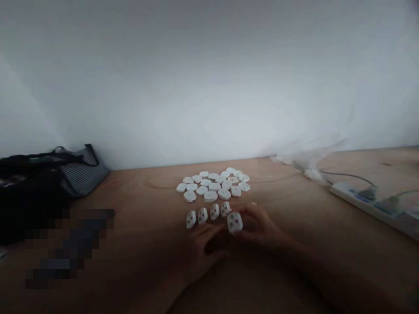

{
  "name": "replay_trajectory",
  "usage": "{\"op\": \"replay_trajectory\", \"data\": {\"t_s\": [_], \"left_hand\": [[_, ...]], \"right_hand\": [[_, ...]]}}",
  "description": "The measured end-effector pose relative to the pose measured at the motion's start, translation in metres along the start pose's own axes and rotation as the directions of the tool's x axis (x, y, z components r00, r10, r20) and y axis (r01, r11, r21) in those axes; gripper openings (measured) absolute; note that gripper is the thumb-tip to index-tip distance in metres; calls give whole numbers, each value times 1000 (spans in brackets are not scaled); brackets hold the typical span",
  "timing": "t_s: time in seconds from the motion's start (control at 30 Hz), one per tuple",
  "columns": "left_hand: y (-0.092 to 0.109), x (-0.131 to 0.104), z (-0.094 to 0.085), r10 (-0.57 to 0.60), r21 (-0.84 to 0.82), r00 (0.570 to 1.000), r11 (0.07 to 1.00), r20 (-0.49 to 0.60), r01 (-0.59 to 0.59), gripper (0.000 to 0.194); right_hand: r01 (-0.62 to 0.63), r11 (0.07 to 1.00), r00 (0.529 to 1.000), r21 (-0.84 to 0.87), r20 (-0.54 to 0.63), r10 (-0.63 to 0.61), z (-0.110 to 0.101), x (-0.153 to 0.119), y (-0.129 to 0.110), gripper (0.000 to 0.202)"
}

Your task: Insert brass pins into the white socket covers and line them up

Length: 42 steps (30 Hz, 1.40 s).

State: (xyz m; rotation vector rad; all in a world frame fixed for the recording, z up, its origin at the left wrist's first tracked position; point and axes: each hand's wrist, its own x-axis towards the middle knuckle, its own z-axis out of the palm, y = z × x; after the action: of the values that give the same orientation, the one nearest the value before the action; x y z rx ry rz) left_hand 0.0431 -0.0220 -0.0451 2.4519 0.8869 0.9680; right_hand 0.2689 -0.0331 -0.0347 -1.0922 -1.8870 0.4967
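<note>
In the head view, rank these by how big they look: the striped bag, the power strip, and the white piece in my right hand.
Largest to smallest, counting only visible parts:
1. striped bag, cut off at the left edge
2. power strip, cut off at the right edge
3. white piece in your right hand

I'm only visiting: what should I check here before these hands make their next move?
1. Right hand holds a white piece: ok, held at its edge.
2. Left hand is open: ok, loosely spread.
3. Row of four pieces is upright: ok, all standing.
4. Right hand is clear of the row's rightmost piece: cannot tell, they look very close.
5. Power strip is away from both hands: ok, off to the right.
</note>
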Motion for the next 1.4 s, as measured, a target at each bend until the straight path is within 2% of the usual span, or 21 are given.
{"op": "replay_trajectory", "data": {"t_s": [0.07, 0.13, 0.27, 0.43, 0.57, 0.77, 0.9, 1.13, 1.27, 1.4], "left_hand": [[3, 1, 0, -19, 31, 998, 999, 59, 17, 43], [5, 1, 0, -22, 48, 994, 999, 106, 17, 36], [4, 2, -1, -52, 80, 985, 996, 167, 39, 40], [5, 2, -4, -58, 92, 951, 995, 304, 32, 45], [8, 3, -6, -48, 118, 930, 993, 365, 4, 42], [7, 2, -5, -27, 95, 953, 996, 300, -1, 31], [6, 2, -5, -14, 53, 969, 999, 245, 1, 24], [3, 4, -4, -32, 25, 984, 999, 178, 28, 13], [2, 4, -4, -37, 34, 985, 999, 169, 31, 14], [2, 4, -4, 1, 49, 988, 999, 152, -8, 16]], "right_hand": [[-75, 977, 997, -198, -40, 68, -8, 9, 13, 37], [-148, 907, 989, -395, -48, 141, -13, 16, 24, 41], [-143, 869, 986, -473, 5, 165, -9, 24, 34, 43], [-122, 846, 980, -518, 69, 184, 0, 26, 32, 46], [-124, 829, 972, -546, 100, 212, -12, 25, 35, 54], [-132, 802, 947, -582, 164, 275, -43, 15, 52, 52], [-124, 801, 935, -585, 202, 292, -49, 12, 52, 44], [-23, 896, 927, -444, 325, 185, -34, 5, 21, 40], [34, 937, 937, -348, 338, 91, -15, 0, 5, 44], [81, 941, 946, -329, 323, 31, -3, -1, 3, 55]]}}
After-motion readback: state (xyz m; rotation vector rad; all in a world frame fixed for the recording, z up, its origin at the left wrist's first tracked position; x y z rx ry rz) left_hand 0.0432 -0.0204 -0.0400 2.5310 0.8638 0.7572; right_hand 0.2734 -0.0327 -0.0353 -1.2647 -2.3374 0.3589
